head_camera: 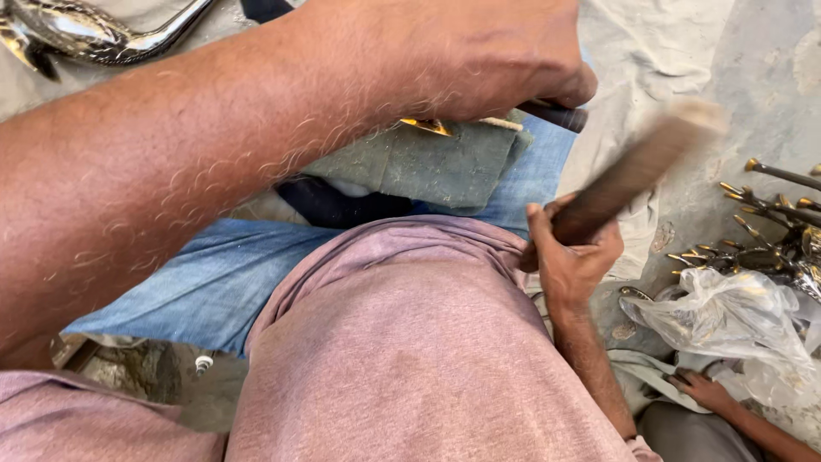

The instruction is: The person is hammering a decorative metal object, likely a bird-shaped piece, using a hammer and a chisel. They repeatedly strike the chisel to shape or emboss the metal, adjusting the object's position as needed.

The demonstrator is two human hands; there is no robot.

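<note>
My left hand (479, 51) reaches across from the left and is closed around a dark rod-like tool (556, 114), whose end sticks out past the fingers. Under that hand a small brass-coloured piece (426, 127) lies on a folded grey-green cloth (428, 162) over my blue-jeaned leg (205, 282). My right hand (571, 257) grips the lower end of a brown wooden stick (633, 171). The stick angles up to the right and its top is blurred. It hangs just right of the left hand.
A shiny curved metal piece (77, 30) lies at the top left. At the right are a heap of dark, brass-tipped metal pieces (770, 222) and a crumpled clear plastic bag (727, 316). Another person's hand (705, 389) rests at the bottom right. Pale cloth (650, 51) covers the floor.
</note>
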